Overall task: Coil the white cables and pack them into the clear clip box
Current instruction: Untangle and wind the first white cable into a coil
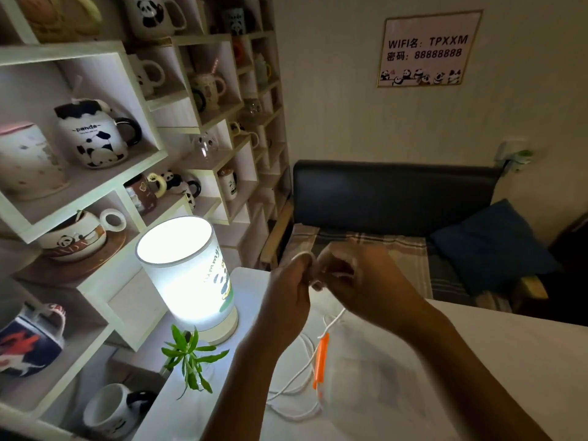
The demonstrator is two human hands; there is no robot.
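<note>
From the head camera, both hands are being held up above the white table [477, 361], just right of the glowing cylinder lamp [187, 275], which serves as the landmark here. The left hand [291, 289] is sitting nearest the lamp, its fingers curled together and pinching a small loop of white cable [332, 323] at their tips. The right hand [359, 278] is meeting it from the far side of the lamp, fingers bent inward and closing on the same cable — the two hands are touching or nearly so at the fingertips, and motion blur is hiding exactly how the strand is running between them.

From the pinch, the cable is hanging down toward the table, right of and below the lamp's base. More white cable is lying in loose curves on the tabletop there. The clear clip box [359, 386] is standing on the table below the hands, further from the lamp than the loose curves, its orange clip [321, 361] facing the lamp side; the hanging strand is passing just beside that clip. Whether any cable is lying inside the box cannot be told.

A small green plant [187, 358] is sitting just below the lamp's base, and shelves of panda mugs [95, 141] are filling the wall to the lamp's left.
</note>
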